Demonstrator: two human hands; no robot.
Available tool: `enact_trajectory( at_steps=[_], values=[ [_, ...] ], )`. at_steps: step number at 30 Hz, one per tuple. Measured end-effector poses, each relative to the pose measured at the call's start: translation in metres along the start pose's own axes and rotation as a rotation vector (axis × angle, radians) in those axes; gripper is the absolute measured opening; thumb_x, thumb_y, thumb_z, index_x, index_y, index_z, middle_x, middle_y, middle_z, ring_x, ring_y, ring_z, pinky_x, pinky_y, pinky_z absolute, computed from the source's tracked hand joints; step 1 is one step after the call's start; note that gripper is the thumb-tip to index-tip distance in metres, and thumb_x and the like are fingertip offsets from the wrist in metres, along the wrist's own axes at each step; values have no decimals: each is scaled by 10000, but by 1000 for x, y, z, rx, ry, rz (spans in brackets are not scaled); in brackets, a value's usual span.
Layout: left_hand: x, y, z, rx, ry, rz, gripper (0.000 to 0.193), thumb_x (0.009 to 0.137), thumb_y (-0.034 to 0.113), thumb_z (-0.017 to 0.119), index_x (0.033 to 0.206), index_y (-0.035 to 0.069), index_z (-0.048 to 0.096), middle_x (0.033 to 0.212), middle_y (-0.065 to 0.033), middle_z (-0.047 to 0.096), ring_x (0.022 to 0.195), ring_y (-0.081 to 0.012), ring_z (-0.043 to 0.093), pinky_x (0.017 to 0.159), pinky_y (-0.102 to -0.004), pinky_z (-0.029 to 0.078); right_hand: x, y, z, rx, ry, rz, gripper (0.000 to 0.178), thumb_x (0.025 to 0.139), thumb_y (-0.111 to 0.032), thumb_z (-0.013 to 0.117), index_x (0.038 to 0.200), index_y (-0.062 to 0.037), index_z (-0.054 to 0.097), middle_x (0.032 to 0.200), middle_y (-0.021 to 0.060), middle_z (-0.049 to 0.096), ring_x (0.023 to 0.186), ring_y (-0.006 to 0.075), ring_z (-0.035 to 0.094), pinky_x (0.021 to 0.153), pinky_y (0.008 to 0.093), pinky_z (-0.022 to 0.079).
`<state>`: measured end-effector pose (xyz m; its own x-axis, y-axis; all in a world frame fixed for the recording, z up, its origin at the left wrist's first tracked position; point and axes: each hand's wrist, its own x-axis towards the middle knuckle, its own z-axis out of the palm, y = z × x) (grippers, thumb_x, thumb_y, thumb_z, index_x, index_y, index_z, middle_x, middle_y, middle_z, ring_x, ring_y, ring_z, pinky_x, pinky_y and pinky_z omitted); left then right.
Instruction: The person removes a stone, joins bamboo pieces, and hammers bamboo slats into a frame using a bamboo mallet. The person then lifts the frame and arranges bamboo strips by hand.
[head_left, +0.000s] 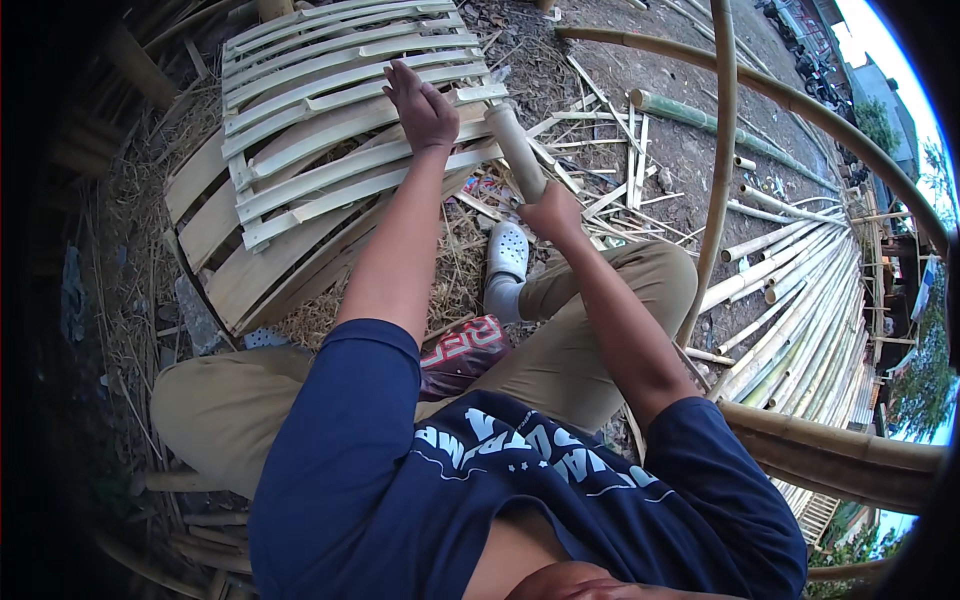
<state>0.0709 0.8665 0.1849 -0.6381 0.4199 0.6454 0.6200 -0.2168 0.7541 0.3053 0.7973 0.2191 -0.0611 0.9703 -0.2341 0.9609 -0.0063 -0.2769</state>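
Note:
My right hand (552, 214) is closed around the near end of a short, thick wooden club (517, 150), pale and round, its far end beside the panel's right edge. Over the slats, my left hand (425, 108) is held out with its fingers extended and nothing visible in it; whether it touches them I cannot tell. Below it is a panel of pale bamboo slats (330, 106), laid in rows across thin strips. It rests on a low platform of wide wooden boards (290, 262).
Loose bamboo strips (612, 165) litter the dirt right of the panel. A green bamboo pole (690, 116) and a stack of poles (800, 320) lie farther right. An upright bamboo post (722, 150) stands near my right arm. My shoe (508, 250) is beside the platform.

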Motion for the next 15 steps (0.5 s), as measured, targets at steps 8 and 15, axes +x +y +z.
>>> enact_trajectory(
  at_steps=[8,15],
  values=[
    [21,-15,-31,12,-58,103,584,1026,171,336,1556,-69,295,1598,-287,332,1536,-413,223,1264,-528,83,-13,-50,-16,536,188,-93,490,757,-220,761,1106,89,610,910,249,715,829,326,738,784,452,573],
    [25,108,-84,-471,-707,-654,539,977,365,650,1301,-59,571,1234,-196,648,1057,-239,650,928,-373,517,-45,-95,-54,453,-12,-512,649,835,-270,784,1262,87,450,990,314,676,912,464,701,805,505,538]
  ],
)
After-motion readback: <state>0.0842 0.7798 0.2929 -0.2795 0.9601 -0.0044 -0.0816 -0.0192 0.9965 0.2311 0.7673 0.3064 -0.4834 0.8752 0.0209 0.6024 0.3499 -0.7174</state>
